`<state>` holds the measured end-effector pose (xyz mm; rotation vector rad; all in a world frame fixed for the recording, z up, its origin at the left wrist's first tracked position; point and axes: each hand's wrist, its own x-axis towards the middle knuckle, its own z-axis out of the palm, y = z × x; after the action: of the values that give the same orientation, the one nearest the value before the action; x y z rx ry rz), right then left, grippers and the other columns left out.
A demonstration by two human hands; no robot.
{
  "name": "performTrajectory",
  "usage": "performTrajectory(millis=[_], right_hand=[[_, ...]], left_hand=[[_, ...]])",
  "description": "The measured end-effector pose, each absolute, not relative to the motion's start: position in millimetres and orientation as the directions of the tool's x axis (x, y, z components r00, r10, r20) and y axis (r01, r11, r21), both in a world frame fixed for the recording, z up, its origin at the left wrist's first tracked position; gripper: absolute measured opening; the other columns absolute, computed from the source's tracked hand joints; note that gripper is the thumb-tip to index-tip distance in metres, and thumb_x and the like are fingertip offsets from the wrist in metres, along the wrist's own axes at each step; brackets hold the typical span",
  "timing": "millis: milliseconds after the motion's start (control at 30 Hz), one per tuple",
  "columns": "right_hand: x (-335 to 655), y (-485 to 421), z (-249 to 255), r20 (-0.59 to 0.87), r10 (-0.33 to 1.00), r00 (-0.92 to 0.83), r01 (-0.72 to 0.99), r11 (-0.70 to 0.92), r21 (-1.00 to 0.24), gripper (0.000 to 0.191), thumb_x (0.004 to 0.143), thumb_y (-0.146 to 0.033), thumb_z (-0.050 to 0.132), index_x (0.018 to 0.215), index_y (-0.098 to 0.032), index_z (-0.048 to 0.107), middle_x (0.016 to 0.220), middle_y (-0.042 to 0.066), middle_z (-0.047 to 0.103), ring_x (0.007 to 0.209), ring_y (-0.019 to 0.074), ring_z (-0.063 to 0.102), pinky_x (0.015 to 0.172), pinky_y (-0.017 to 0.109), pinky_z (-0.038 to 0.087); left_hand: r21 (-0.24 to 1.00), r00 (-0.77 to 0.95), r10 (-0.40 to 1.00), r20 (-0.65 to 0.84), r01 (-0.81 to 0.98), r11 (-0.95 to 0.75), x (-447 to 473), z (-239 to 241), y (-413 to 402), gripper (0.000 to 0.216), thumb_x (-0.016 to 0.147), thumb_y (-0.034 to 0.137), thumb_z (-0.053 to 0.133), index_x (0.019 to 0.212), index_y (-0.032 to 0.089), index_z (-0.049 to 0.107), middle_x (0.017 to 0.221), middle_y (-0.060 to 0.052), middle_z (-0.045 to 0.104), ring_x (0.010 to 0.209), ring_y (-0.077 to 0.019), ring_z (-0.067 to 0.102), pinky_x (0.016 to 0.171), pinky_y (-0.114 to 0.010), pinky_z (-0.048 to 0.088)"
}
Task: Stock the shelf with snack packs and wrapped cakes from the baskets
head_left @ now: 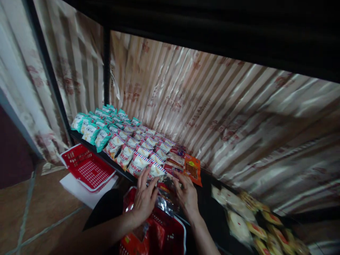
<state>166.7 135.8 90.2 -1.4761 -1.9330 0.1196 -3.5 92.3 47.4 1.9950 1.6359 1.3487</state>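
My left hand (145,196) is at the front edge of a dark shelf (207,191), fingers stretched out against a white snack packet with red and blue stripes (156,170). My right hand (186,193) is close beside it, fingers spread over dark red packets (170,170) on the shelf. Between and below my hands lies a shiny foil packet (164,204). Rows of striped white packets (132,148) and teal packets (98,129) fill the shelf to the left. An orange packet (192,170) lies just beyond my right hand.
A red basket with packets (159,233) sits under my forearms. An empty red basket (87,168) rests on a white board on the tiled floor at left. Yellow and white packets (252,219) lie on the shelf at right. A striped curtain (212,106) hangs behind.
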Motion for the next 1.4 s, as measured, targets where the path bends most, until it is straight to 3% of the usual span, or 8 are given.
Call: performTrajectory(millis=[133, 367, 533, 700, 967, 1167, 1400], right_hand=[[133, 162, 103, 0.351, 0.893, -0.281, 0.87, 0.392, -0.3, 0.033, 0.084, -0.031, 0.05, 0.114, -0.022, 0.061, 0.111, 0.008, 0.065, 0.106, 0.0227, 0.054, 0.091, 0.037, 0.043], [105, 188, 110, 0.133, 0.944, -0.303, 0.945, 0.316, -0.084, 0.033, 0.081, -0.023, 0.053, 0.113, -0.021, 0.061, 0.102, 0.009, 0.066, 0.099, 0.0239, 0.056, 0.089, 0.035, 0.041], [103, 194, 103, 0.179, 0.93, -0.32, 0.937, 0.339, -0.086, 0.03, 0.081, -0.02, 0.051, 0.109, -0.021, 0.063, 0.096, 0.008, 0.065, 0.094, 0.0223, 0.056, 0.085, 0.032, 0.042], [109, 198, 97, 0.207, 0.921, -0.33, 0.914, 0.366, -0.172, 0.027, 0.082, -0.021, 0.05, 0.104, -0.019, 0.065, 0.099, 0.009, 0.065, 0.094, 0.0221, 0.058, 0.083, 0.032, 0.044], [96, 226, 107, 0.283, 0.878, -0.387, 0.868, 0.45, -0.208, 0.027, 0.086, -0.027, 0.043, 0.1, -0.021, 0.066, 0.101, 0.007, 0.068, 0.095, 0.0212, 0.059, 0.085, 0.034, 0.045], [62, 271, 115, 0.249, 0.849, -0.466, 0.842, 0.512, -0.172, 0.029, 0.086, -0.02, 0.043, 0.103, -0.02, 0.066, 0.104, 0.006, 0.068, 0.099, 0.0198, 0.058, 0.089, 0.03, 0.043], [18, 305, 116, 0.184, 0.79, -0.585, 0.779, 0.61, -0.143, 0.027, 0.087, -0.019, 0.042, 0.094, -0.023, 0.068, 0.1, 0.004, 0.069, 0.098, 0.017, 0.06, 0.092, 0.028, 0.039]], left_hand=[[0.545, -0.039, 0.855, 0.517, 0.785, -0.294, -33, 29, 113, 0.052, 0.083, 0.011, 0.045, 0.133, 0.024, 0.039, 0.149, -0.011, 0.015, 0.138, -0.0311, 0.009, 0.106, -0.051, 0.028], [0.398, 0.07, 0.839, 0.539, 0.857, -0.327, -52, 10, 132, 0.063, 0.082, 0.024, 0.055, 0.139, 0.023, 0.029, 0.151, -0.014, 0.007, 0.138, -0.0341, 0.005, 0.107, -0.053, 0.022], [0.325, 0.132, 0.839, 0.529, 0.881, -0.343, -50, -3, 144, 0.079, 0.075, 0.031, 0.064, 0.142, 0.024, 0.022, 0.152, -0.014, 0.006, 0.137, -0.0358, 0.008, 0.106, -0.055, 0.022], [0.296, 0.138, 0.836, 0.532, 0.894, -0.336, -47, -7, 150, 0.082, 0.073, 0.029, 0.066, 0.142, 0.024, 0.022, 0.151, -0.015, 0.01, 0.137, -0.0366, 0.008, 0.106, -0.055, 0.023], [0.242, 0.162, 0.714, 0.681, 0.871, -0.428, -61, -7, 150, 0.066, 0.082, 0.035, 0.055, 0.141, 0.027, 0.025, 0.151, -0.011, 0.013, 0.136, -0.0384, 0.01, 0.104, -0.058, 0.021], [0.307, -0.013, 0.707, 0.707, 0.907, -0.29, -97, -9, 162, 0.058, 0.085, 0.019, 0.046, 0.14, 0.022, 0.028, 0.151, -0.013, 0.009, 0.136, -0.0352, 0.013, 0.106, -0.054, 0.023], [0.264, 0.013, 0.72, 0.694, 0.926, -0.271, -133, -23, 177, 0.054, 0.085, 0.02, 0.048, 0.137, 0.026, 0.034, 0.152, -0.011, 0.008, 0.136, -0.0346, 0.014, 0.103, -0.054, 0.028]])
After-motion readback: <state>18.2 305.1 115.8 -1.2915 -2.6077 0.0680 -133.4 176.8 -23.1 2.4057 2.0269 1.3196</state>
